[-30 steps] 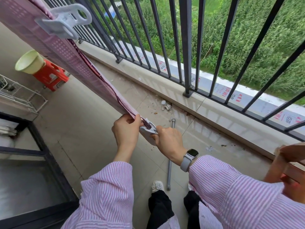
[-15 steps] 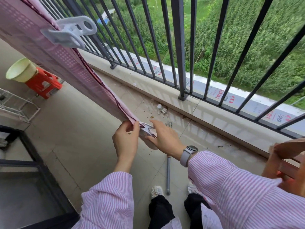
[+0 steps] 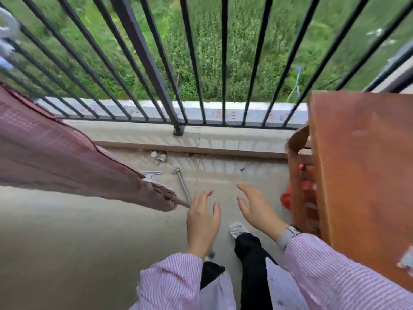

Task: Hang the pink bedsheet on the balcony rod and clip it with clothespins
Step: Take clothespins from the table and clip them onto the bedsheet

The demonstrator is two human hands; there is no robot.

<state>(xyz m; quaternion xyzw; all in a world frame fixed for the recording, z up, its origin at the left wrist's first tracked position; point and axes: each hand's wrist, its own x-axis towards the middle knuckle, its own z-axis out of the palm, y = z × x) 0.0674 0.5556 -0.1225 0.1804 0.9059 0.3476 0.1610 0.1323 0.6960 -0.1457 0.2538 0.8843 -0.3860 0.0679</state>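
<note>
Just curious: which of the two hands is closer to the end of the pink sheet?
The left hand. It hovers open just right of the sheet's end, while the right hand, the one with the watch, is farther right, near the wooden stool.

My pink bedsheet (image 3: 67,166) runs off the left edge, its clothespin (image 3: 150,175) mostly hidden behind the hem. The whole view is motion-blurred, and my left hand (image 3: 202,220) covers part of the metal rod (image 3: 183,186) on the floor.

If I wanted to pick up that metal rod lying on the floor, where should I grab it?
Probably mid-shaft, from above. The metal rod lies flat on the floor, long and thin, so fingers can pinch across it. Its far end is hooked, and the near part hides behind the left hand.
</note>
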